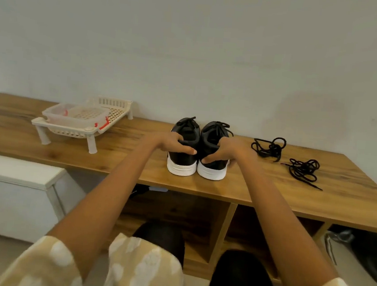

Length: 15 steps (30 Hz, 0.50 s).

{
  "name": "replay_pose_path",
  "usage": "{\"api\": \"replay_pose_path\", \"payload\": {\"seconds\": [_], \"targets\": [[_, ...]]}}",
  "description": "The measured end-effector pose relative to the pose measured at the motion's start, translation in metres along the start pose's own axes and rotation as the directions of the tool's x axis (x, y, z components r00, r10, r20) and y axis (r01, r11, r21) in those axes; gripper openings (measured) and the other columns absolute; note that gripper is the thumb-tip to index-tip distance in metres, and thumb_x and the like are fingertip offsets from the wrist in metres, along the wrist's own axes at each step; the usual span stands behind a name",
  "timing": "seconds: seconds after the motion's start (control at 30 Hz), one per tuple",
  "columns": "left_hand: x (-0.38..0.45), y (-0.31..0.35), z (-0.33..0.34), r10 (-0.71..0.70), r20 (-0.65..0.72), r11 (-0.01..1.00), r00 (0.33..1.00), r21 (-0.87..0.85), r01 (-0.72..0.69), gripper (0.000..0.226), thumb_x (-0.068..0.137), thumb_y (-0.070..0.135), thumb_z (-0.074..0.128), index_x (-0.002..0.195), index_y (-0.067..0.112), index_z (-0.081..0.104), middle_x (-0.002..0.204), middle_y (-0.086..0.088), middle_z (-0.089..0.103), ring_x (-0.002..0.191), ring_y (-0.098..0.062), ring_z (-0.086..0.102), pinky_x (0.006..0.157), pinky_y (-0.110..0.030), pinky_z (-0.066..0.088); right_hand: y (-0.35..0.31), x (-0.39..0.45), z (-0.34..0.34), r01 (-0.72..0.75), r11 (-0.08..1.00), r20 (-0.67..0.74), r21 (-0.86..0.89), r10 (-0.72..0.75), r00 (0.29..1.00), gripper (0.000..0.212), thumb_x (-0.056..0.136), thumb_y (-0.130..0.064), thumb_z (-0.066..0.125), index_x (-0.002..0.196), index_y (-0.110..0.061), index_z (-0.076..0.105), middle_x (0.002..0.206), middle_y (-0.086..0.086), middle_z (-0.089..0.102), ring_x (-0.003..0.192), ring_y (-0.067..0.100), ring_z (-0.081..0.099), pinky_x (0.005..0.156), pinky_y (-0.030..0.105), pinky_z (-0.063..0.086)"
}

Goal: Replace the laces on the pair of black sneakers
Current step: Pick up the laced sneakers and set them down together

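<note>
Patterned beige sleeves [40,264] and dark-clad knees sit lowest in view; both forearms reach forward over the edge of the wooden table [117,159].

Left hand [173,145]: fingers curled over the heel collar of the left sneaker [183,151], thumb lying across the black heel. Grasping it. Right hand [220,151]: the same hold on the right sneaker [212,155], thumb across the heel, fingers over the collar.

Sneakers stand side by side, touching, heels toward the person, white soles flat on the table near its front edge. Both appear laced; loose bows show at the tongues.

Two bundles of black laces lie on the table to the right: nearer bundle [268,148] just beside the right hand, farther bundle [303,171] well apart. Presumably the replacements.

White slatted rack [83,121] on legs at far left, with a clear tub resting in it. Not involved.

Step, as judged: opening stage. The pair is being positioned; no lace is out yet.

Next move calls for: pick one shoe, turn the toe or tongue toward the body, undo the bow, draw the old lace out eyelet by eyelet. Keep the new bundles separate from the removed laces, since both are black.
</note>
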<state>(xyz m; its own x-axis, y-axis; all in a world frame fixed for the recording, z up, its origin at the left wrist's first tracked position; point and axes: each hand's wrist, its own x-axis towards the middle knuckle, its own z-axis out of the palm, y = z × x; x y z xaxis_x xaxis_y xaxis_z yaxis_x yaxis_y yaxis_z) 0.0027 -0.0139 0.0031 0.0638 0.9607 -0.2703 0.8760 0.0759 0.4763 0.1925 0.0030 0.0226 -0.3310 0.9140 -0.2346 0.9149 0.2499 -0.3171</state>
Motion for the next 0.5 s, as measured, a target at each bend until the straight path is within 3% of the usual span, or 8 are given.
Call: {"api": "replay_pose_path", "payload": {"seconds": [0.13,0.27,0.4,0.5], "targets": [[0.011,0.011,-0.021,-0.039,0.157,0.980,0.987,0.197,0.007,0.063,0.080,0.063,0.056,0.122,0.017,0.050,0.125,0.000,0.053,0.109,-0.017,0.051,0.093,-0.030,0.044,-0.003,0.020,-0.027,0.044,0.991,0.256,-0.123,-0.011,0.967,0.076,0.074,-0.051,0.075,0.133,-0.010,0.049,0.131,0.007,0.054,0.090,0.025,0.062,0.082,0.035,0.057],[0.011,0.009,-0.030,-0.044,0.150,0.931,0.988,0.365,-0.013,0.072,0.061,0.080,0.050,0.105,0.024,0.053,0.108,0.008,0.053,0.098,-0.011,0.055,0.088,-0.032,0.048,0.004,0.035,-0.037,0.211,0.927,0.368,-0.311,-0.087,0.926,0.059,0.062,-0.069,0.071,0.094,-0.020,0.064,0.083,-0.004,0.064,0.072,0.020,0.070,0.063,0.026,0.056],[0.019,-0.001,-0.028,-0.089,0.158,0.917,0.983,0.399,0.019,0.070,0.046,0.088,0.038,0.092,0.037,0.047,0.099,0.014,0.042,0.085,-0.005,0.050,0.080,-0.028,0.048,0.009,0.050,-0.043,0.379,0.837,0.453,-0.395,-0.181,0.873,0.058,0.058,-0.080,0.060,0.068,-0.024,0.057,0.056,-0.007,0.057,0.049,0.007,0.055,0.043,0.013,0.036],[0.022,0.004,-0.031,-0.135,0.219,0.910,0.966,0.413,0.033,0.062,0.058,0.084,0.046,0.095,0.035,0.041,0.094,0.019,0.031,0.081,-0.004,0.047,0.069,-0.017,0.043,0.002,0.054,-0.049,0.451,0.792,0.492,-0.411,-0.224,0.841,0.060,0.062,-0.079,0.059,0.064,-0.020,0.048,0.050,-0.004,0.045,0.042,0.008,0.038,0.040,0.015,0.030]]}}
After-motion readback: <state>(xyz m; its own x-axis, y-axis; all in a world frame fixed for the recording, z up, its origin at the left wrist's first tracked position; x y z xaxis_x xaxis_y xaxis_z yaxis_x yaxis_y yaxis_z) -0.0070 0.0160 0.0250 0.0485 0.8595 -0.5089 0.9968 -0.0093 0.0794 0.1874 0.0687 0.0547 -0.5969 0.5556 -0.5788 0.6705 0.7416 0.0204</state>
